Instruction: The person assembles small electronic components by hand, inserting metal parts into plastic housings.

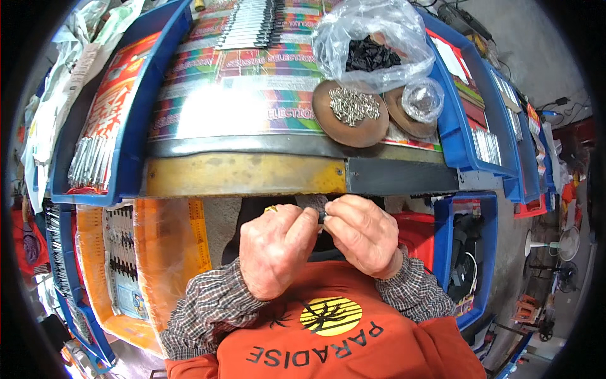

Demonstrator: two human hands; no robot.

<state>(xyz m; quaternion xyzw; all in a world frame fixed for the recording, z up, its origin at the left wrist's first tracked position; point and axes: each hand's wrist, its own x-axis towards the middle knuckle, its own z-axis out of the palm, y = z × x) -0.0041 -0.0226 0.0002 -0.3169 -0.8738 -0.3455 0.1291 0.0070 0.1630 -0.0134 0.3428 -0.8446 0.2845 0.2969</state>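
Close together in front of my chest, just off the table's near edge, my left hand (pixel 278 243) and my right hand (pixel 363 235) are both closed. Their fingertips meet around a small dark piece (pixel 322 216), mostly hidden by the fingers, so its kind cannot be made out. A yellow ring-like band shows on a left finger. Beyond the hands, a brown round dish (pixel 341 136) holds a heap of small silvery metal parts (pixel 353 106). Behind it, a clear plastic bag (pixel 328 38) contains small black parts (pixel 372 55). A row of slim pens (pixel 249 25) lies at the far side.
The table's yellow and black front edge (pixel 252 175) runs between hands and dishes. Blue trays with slim silvery sticks stand left (pixel 134 126) and right (pixel 451 136). Below the table are an orange bin (pixel 161 252) at left and a blue crate (pixel 489 252) at right.
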